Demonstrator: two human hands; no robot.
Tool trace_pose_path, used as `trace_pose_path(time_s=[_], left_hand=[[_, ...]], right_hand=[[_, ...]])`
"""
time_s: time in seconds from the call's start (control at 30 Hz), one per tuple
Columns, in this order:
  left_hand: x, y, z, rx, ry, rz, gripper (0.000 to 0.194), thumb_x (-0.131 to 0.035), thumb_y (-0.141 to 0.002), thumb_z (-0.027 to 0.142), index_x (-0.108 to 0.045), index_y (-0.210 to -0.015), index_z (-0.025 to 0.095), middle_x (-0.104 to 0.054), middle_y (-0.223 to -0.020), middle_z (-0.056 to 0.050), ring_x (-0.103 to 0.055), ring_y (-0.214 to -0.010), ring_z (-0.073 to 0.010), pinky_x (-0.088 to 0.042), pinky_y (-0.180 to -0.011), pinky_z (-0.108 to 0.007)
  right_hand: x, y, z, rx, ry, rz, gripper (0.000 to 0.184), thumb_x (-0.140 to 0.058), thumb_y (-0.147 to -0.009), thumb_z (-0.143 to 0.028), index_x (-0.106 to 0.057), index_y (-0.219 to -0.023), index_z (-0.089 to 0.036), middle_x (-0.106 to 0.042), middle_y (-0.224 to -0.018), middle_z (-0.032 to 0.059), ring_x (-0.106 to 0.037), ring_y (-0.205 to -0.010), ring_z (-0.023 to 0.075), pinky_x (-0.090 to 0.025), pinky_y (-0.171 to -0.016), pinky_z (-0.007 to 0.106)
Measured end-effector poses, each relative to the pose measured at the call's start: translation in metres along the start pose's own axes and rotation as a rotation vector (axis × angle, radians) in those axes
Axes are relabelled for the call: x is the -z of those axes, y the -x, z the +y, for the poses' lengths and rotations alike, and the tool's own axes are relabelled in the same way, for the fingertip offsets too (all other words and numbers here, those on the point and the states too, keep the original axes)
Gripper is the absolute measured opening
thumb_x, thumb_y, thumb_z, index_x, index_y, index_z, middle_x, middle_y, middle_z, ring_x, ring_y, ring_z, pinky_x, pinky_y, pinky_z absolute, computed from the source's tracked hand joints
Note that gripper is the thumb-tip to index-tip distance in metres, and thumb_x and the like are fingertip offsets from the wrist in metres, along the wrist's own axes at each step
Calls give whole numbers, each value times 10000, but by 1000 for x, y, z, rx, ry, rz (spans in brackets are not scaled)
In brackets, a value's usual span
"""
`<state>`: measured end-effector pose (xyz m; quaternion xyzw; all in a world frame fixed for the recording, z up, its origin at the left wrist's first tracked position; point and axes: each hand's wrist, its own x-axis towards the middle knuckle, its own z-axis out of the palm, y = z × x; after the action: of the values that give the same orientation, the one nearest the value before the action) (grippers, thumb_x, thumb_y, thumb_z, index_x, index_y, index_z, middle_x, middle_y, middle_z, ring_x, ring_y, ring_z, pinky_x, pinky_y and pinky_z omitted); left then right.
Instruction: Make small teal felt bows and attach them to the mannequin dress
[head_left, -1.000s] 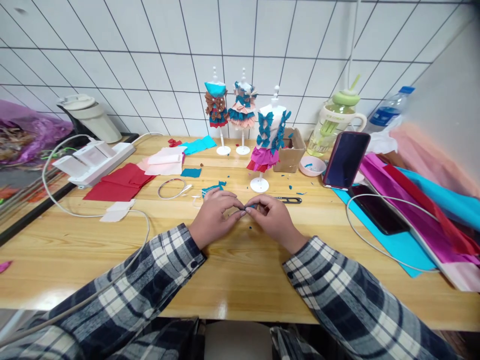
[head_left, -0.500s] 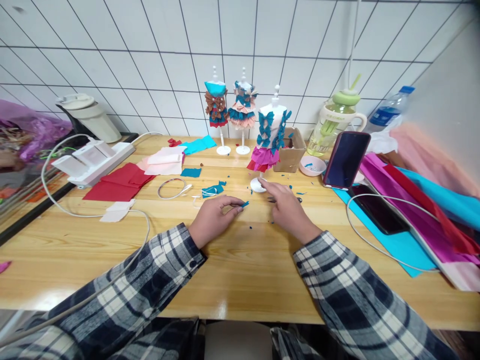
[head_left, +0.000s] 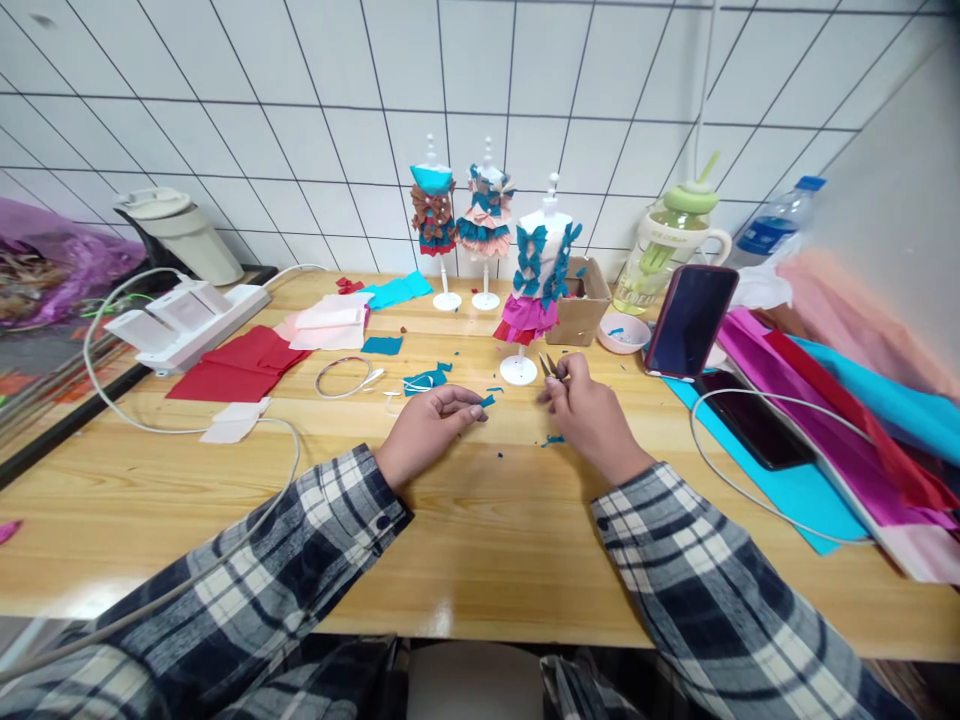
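Between thumb and fingers, my left hand (head_left: 435,425) pinches a small piece of teal crepe paper (head_left: 488,401), which pokes out to the right. My right hand (head_left: 589,412) is closed around a pair of thread snips (head_left: 550,368), their blades pointing up and away. Just beyond the hands stands a small white mannequin (head_left: 549,225) with teal bows down its front and a magenta and red ruffled skirt. A teal scrap (head_left: 553,440) lies below my right hand. Left of the pinched piece, more teal paper (head_left: 424,382) rests with a white cord over it.
Two dressed mannequins (head_left: 433,205) (head_left: 486,210) stand farther back by a cardboard box (head_left: 581,305) and a pink bowl (head_left: 625,333). Red paper (head_left: 236,365) and a power strip (head_left: 202,325) lie left. A propped phone (head_left: 691,322), a bottle (head_left: 667,245) and coloured sheets occupy the right.
Both hands were together at the small teal piece. My right hand then moved away to the right and picked up the snips from the table, while my left hand kept its pinch.
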<state>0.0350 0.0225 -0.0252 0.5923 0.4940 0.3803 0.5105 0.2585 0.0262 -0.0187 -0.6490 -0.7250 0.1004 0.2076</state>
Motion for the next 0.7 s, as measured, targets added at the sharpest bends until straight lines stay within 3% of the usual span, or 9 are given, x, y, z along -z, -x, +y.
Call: trace_pose_path(time_s=[0.1,0.2,0.33,0.7], left_hand=[[0,0,1,28,88,41,356,-736,-693,459,-637,-864,163,-744,-858,-68,-684,-862,-215,-493,-861,-365],[-1,2,1,45,183,84,342,-753,-685,431,-632,-866,167,-742,-858,-60,-678,-872,-212,-484,-871,-362],[-2,2,1,55,246,101,321,-754,-696,395,-637,-888,167,-735,-841,-45,-675,-861,-198,-481,-863,-344],[-4,4,1,53,179,43,286,-735,-713,381,-657,-869,154,-723,-812,-38,-654,-796,-175,-468,-792,-314]], right_hand=[[0,11,-20,47,-165,-34,251,-367,-942,-384,-404,-1112,-203,-634,-740,27,-590,-630,203,-329,-566,262],[-5,21,-31,96,-254,-157,241,-326,-953,-427,-433,-1022,-223,-635,-793,35,-600,-699,205,-353,-601,267],[-14,26,-35,124,-317,-263,284,-228,-979,-419,-421,-875,-238,-594,-759,20,-578,-714,195,-367,-637,277],[-19,29,-38,103,-440,-352,261,-239,-982,-438,-395,-895,-247,-514,-661,-36,-525,-618,158,-349,-610,257]])
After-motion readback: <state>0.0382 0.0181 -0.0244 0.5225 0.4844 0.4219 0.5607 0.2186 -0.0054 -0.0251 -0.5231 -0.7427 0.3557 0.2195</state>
